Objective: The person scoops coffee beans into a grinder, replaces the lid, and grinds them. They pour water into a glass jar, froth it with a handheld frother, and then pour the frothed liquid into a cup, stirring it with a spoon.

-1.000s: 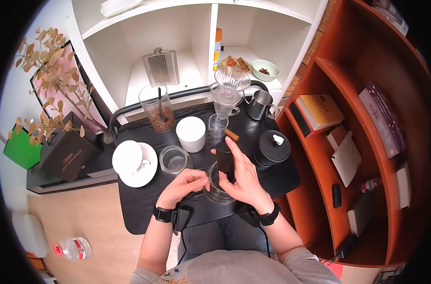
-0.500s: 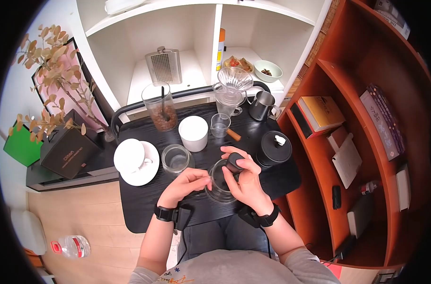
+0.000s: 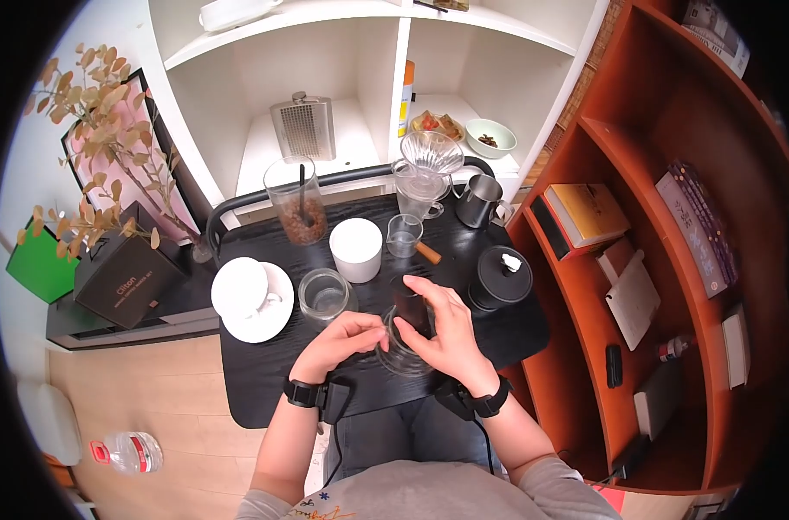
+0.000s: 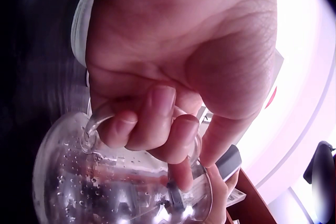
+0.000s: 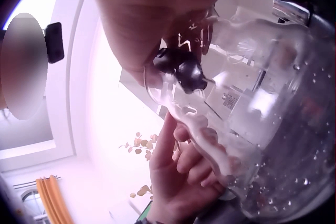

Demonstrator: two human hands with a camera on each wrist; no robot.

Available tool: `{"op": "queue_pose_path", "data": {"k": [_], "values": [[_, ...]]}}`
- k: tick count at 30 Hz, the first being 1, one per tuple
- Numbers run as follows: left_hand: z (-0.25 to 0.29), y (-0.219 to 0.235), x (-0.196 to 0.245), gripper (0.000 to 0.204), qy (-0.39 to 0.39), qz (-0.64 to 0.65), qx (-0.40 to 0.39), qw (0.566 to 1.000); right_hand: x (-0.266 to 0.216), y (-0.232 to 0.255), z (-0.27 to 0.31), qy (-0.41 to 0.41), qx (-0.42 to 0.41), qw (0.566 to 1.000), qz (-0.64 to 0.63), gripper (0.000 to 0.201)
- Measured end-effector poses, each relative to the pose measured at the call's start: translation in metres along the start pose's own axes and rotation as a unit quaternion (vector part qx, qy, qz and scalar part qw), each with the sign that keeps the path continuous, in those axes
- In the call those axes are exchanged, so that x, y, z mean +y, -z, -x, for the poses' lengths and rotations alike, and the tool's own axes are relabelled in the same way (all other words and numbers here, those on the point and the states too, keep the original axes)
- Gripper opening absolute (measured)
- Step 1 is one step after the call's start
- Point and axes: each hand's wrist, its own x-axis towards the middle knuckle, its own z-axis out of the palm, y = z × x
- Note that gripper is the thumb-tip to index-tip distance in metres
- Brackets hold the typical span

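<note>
A clear glass pot (image 3: 405,364) stands near the front edge of the black table (image 3: 282,381). Curled fingers of my left hand (image 3: 338,344) grip its glass handle, as the left wrist view shows for the hand (image 4: 173,56) and the wet pot (image 4: 73,182). My right hand (image 3: 451,345) holds a dark cylinder (image 3: 410,310) between thumb and fingers at the pot's mouth. In the right wrist view, glossy dark material (image 5: 184,71) shows under the hand (image 5: 163,8), beside the droplet-covered glass (image 5: 294,134). The cylinder's lower end is unclear.
Behind my hands are a glass jar (image 3: 325,296), white canister (image 3: 356,251), small wooden-handled pitcher (image 3: 405,236) and dripper (image 3: 431,156). A white cup and saucer (image 3: 269,325) stand left; a black lidded container (image 3: 500,277) and metal jug (image 3: 478,204) stand right.
The dark cylinder first tipped lower and to the right, then came back more upright; my right fingers shifted with it. My left hand has stayed on the pot's handle.
</note>
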Motion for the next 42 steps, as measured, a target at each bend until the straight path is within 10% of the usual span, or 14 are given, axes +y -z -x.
{"op": "queue_pose_path", "data": {"k": [33,42], "values": [[0.0,-0.002,-0.001,0.025,-0.01,0.005,0.012,1.0,0.022,-0.015,0.018,0.059,0.021,0.991,-0.116,0.054],[0.001,-0.001,0.0,0.027,-0.007,-0.004,0.008,1.0,0.007,-0.004,0.009,-0.039,-0.032,0.997,-0.056,0.065]]}}
